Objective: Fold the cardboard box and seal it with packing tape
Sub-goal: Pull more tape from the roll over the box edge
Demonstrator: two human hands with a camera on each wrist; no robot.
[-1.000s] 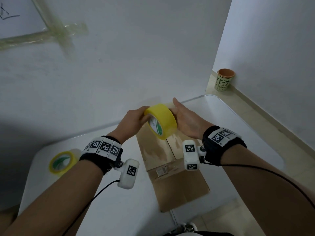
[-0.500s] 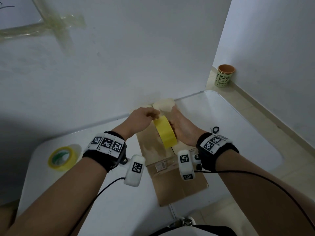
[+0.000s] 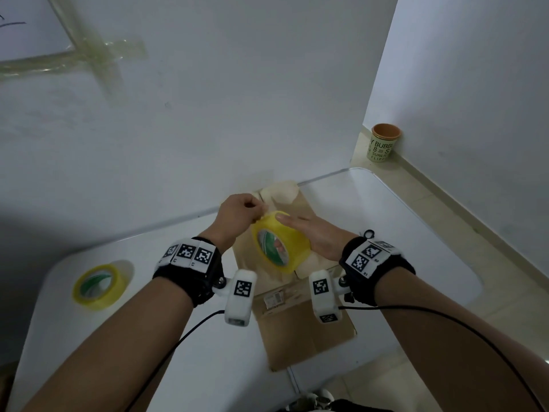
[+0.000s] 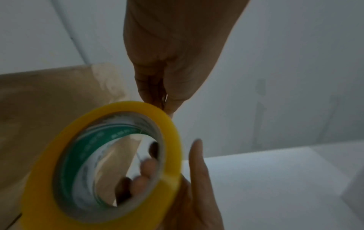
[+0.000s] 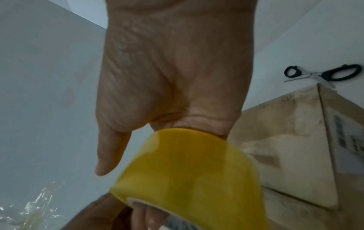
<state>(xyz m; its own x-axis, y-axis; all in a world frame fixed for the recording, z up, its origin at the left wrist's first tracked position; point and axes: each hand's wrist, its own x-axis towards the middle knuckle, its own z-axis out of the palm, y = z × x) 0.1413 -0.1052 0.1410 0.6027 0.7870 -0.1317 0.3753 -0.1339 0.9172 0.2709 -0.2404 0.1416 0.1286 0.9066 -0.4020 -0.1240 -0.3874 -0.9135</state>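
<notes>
A flattened cardboard box (image 3: pixel 303 331) lies lengthwise on the white table (image 3: pixel 416 233); it also shows in both wrist views (image 4: pixel 49 101) (image 5: pixel 285 140). Above its far half my right hand (image 3: pixel 315 236) holds a yellow tape roll (image 3: pixel 297 242). Its fingers reach through the core in the left wrist view and its thumb (image 4: pixel 197 163) lies straight beside the roll (image 4: pixel 39 179). My left hand (image 3: pixel 240 214) pinches the tape at the roll's upper rim (image 4: pixel 167 62). The right wrist view shows my right palm (image 5: pixel 173 70) over the roll (image 5: pixel 187 163).
A second yellow tape roll (image 3: pixel 98 286) lies on the table's left side. Scissors (image 5: pixel 323 74) lie on the table just right of the box. A paper cup (image 3: pixel 384 142) stands on the floor in the corner. The wall runs close behind the table.
The roll went from held up, down edge-on near the box's far end, and now is turned with its core towards me. My left hand's pinch stays at its top.
</notes>
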